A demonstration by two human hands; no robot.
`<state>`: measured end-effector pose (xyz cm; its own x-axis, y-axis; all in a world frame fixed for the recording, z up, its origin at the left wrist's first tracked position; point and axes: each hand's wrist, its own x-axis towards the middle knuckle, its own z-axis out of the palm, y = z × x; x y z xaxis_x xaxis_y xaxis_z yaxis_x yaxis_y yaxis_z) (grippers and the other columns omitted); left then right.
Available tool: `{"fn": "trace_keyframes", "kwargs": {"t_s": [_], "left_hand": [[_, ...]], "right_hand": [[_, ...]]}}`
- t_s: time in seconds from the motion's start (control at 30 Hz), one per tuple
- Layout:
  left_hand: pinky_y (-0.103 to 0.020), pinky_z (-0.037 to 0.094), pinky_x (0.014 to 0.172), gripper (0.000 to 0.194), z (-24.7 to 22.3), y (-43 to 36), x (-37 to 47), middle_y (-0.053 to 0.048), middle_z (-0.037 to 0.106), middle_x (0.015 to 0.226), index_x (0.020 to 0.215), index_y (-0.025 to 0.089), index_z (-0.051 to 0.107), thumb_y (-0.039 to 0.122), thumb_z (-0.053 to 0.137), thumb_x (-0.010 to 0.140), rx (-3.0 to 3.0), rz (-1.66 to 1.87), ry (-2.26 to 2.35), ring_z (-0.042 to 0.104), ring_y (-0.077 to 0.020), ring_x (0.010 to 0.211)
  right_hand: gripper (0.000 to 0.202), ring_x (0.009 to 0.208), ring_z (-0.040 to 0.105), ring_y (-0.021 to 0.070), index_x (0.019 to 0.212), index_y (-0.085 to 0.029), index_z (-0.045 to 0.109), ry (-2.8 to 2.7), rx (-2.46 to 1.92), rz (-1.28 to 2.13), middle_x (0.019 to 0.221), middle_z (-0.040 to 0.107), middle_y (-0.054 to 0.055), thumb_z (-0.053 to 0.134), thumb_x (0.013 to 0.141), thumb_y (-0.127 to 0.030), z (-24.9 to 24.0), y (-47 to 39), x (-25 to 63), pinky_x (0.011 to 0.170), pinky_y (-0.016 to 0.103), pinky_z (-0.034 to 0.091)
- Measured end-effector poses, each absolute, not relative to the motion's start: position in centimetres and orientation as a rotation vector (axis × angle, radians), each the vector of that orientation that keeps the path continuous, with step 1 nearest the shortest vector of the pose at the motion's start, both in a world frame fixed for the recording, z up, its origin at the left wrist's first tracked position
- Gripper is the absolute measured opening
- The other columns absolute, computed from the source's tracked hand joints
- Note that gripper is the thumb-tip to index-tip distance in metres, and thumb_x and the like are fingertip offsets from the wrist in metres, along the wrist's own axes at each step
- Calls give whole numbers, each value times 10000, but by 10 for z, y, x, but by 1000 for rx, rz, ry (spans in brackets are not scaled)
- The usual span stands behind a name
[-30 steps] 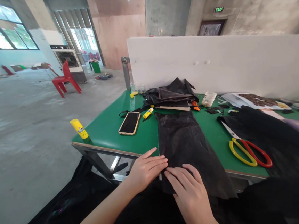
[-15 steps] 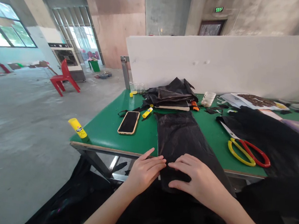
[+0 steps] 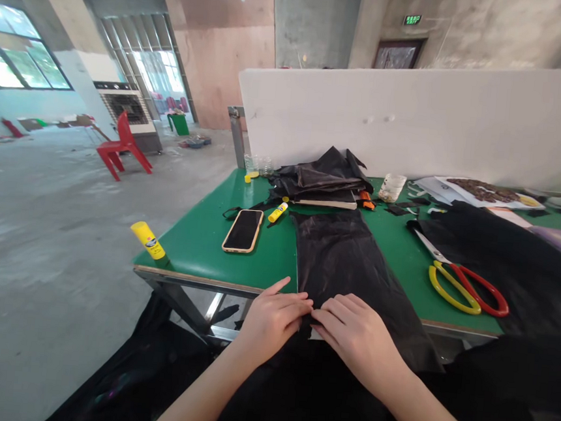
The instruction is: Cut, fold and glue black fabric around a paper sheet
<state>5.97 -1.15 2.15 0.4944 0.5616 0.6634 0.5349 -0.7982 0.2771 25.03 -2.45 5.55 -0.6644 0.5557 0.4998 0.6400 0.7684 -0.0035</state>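
A long strip of thin, wrinkled black sheet (image 3: 335,258) runs down the table and over its front edge; whether it is paper, cloth or plastic I cannot tell. At its near left edge my left hand (image 3: 274,315) holds on, one finger raised and the others together; its thumb is hidden. My right hand (image 3: 355,335) meets the left fingertips, fingers bent and pinching the same edge. Below the right fingers a small white patch (image 3: 315,333) shows. To the right lie scissors (image 3: 458,278) with one yellow and one red handle.
On the green table (image 3: 199,243) are a phone (image 3: 243,231), a yellow glue stick (image 3: 278,212) and another glue stick (image 3: 149,241) standing at the left corner. Behind them lies a black sheet pile (image 3: 320,175) on a book. More black material (image 3: 516,264) covers the right side. A white panel (image 3: 416,117) closes the back.
My right hand has moved slightly left and its spread thumb and fingers have closed on the sheet's edge. A white patch now shows under it. My left hand has barely moved.
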Motion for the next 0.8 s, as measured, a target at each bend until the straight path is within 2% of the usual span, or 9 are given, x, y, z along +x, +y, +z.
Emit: {"fn": "trace_keyframes", "kwargs": {"t_s": [0.27, 0.4, 0.5, 0.6, 0.73, 0.8], "left_hand": [[-434, 389, 1004, 221, 22, -11, 56, -7, 703, 984, 976, 195, 609, 76, 503, 822, 2686, 1156, 964, 637, -161, 972], [-430, 387, 1003, 252, 24, -11, 56, -15, 703, 979, 998, 198, 606, 67, 488, 819, 2666, 1128, 972, 636, -158, 970], [-434, 381, 1006, 264, 25, -11, 56, -21, 700, 985, 1017, 205, 601, 74, 485, 821, 2646, 1106, 987, 630, -159, 983], [-441, 387, 997, 234, 26, -11, 56, -24, 700, 989, 1026, 209, 598, 114, 495, 838, 2643, 1106, 974, 632, -165, 980], [-444, 380, 1004, 215, 28, -13, 56, -28, 698, 999, 1038, 212, 596, 160, 513, 847, 2648, 1092, 971, 629, -170, 989], [-441, 382, 1003, 196, 29, -13, 57, -33, 698, 998, 1023, 207, 602, 176, 516, 850, 2653, 1091, 978, 628, -173, 992]], "right_hand": [[176, 649, 482, 141, 774, -175, 613, -2496, -908, -247, 688, 563, 10, 473, 853, -103, 52, -23, 249, 592, 301, 350], [94, 719, 524, 151, 881, -181, 615, -2468, -940, -123, 786, 605, 17, 542, 847, -228, 59, -26, 249, 651, 312, 405], [368, 880, 544, 189, 1063, -182, 570, -2402, -960, 12, 984, 613, 52, 615, 780, -412, 72, -33, 252, 797, 366, 427], [561, 956, 536, 226, 1143, -163, 529, -2361, -948, 18, 1065, 600, 84, 636, 718, -513, 82, -44, 255, 877, 421, 408], [656, 989, 536, 264, 1176, -159, 514, -2346, -1074, -58, 1121, 596, 90, 718, 637, -472, 80, -55, 249, 907, 468, 396], [573, 981, 551, 254, 1166, -160, 520, -2307, -1099, -107, 1106, 611, 82, 707, 677, -393, 72, -55, 243, 910, 464, 400]]}}
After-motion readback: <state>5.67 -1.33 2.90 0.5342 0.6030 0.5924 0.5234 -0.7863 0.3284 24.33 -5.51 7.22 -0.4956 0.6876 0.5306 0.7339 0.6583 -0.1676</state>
